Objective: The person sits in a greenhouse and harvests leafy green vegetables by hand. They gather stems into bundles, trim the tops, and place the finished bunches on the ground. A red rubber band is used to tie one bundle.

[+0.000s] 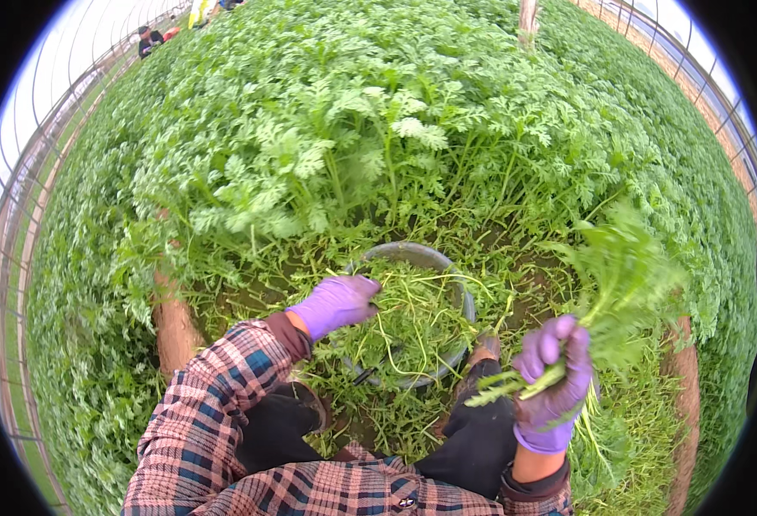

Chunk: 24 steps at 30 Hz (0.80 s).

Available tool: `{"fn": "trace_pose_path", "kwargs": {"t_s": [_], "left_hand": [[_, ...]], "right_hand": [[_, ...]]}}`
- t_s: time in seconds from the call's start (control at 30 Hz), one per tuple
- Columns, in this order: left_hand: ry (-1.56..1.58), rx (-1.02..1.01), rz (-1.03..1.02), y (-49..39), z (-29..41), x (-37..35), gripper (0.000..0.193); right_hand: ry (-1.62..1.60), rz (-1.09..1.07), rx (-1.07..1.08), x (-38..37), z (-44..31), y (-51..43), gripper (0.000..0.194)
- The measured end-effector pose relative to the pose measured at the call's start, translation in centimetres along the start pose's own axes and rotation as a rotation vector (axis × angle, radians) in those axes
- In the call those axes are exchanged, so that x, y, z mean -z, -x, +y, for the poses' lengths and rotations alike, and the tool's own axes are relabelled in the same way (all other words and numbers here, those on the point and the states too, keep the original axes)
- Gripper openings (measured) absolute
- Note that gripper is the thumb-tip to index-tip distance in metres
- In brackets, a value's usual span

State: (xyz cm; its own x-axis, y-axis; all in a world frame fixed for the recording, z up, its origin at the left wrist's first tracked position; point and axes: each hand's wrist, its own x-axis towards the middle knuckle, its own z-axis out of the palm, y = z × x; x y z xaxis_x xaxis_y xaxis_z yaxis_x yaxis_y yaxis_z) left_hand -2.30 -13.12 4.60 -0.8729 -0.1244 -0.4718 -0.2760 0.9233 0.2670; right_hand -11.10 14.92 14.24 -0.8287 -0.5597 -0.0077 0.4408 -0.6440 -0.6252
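Note:
My right hand [554, 380], in a soiled purple glove, grips a bunch of leafy greens [623, 284] by the stems. The blurred leaves fan up and away from me, and the cut ends point left. Above the left side of a round grey basin [463, 309] is my left hand [343, 302], gloved in purple too, with darkened fingertips. Whether those fingers pinch anything is unclear. Loose stems and leaf scraps [411, 316] fill the basin, which sits on the ground between my feet. A black handle-like piece [363, 377] shows at its near rim.
Dense standing greens [378, 116] spread ahead and to both sides. Cut trimmings litter the soil around the basin. Lower right lie more cut greens [601, 445]. A wooden post [528, 22] rises at the back. Another person [149, 40] crouches far left, near the greenhouse frame [14, 187].

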Motion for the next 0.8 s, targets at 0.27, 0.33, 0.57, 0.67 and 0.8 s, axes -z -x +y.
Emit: {"fn": "trace_pose_path", "kwargs": {"t_s": [0.27, 0.33, 0.57, 0.67, 0.8], "left_hand": [[0.535, 0.41, 0.134, -15.3, -9.6, -1.4, 0.057], [0.574, 0.397, 0.144, -20.1, -11.2, -3.1, 0.064], [0.562, 0.439, 0.08, -30.4, -7.6, -6.0, 0.104], [0.556, 0.532, 0.025, -32.2, -6.5, -5.0, 0.102], [0.83, 0.685, 0.173, -33.8, -6.7, -5.1, 0.074]], "right_hand": [[0.01, 0.067, -0.29, 6.3, 1.1, -0.8, 0.031], [0.079, 0.086, -0.23, 7.3, 0.9, -1.3, 0.034], [0.048, 0.29, -0.43, 9.0, -0.6, -1.2, 0.035], [0.069, 0.335, -0.464, 9.5, -0.8, -1.1, 0.035], [0.114, 0.312, -0.437, 9.6, -0.8, -1.0, 0.036]]}}
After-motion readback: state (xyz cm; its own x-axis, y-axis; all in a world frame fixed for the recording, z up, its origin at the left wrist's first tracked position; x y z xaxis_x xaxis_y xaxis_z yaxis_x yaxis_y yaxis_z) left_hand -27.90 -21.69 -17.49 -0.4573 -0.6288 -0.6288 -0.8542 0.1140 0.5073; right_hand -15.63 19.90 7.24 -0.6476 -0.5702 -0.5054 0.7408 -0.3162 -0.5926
